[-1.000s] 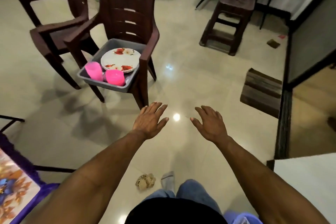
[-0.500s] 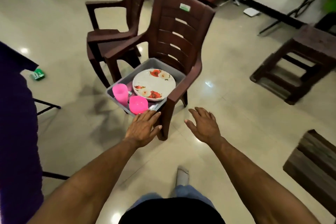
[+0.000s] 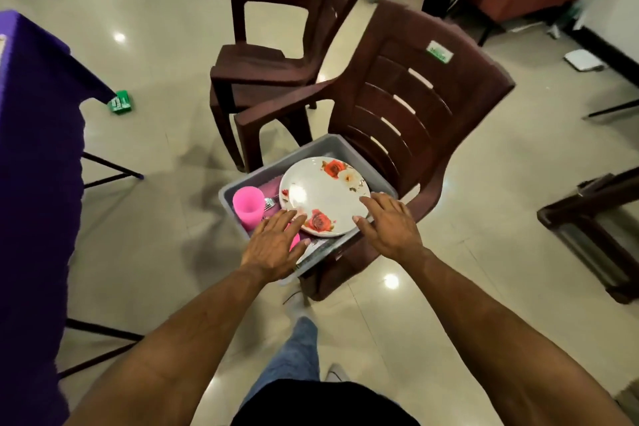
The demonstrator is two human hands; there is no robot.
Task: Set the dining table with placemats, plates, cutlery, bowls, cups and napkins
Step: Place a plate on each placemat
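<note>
Centre frame: left hand (image 3: 273,245) and right hand (image 3: 389,223), fingers spread, over floral plate (image 3: 323,195) in grey tub (image 3: 332,145).

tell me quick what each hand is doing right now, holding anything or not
Left hand: open, fingers straight, over the near corner of the grey tub, holding nothing.
Right hand: open, fingers spread at the edge of the flowered plate, not gripping it.

Home dining room — tiled floor (image 3: 145,252), brown plastic chairs (image 3: 415,114), purple-clothed table (image 3: 34,149)
</note>
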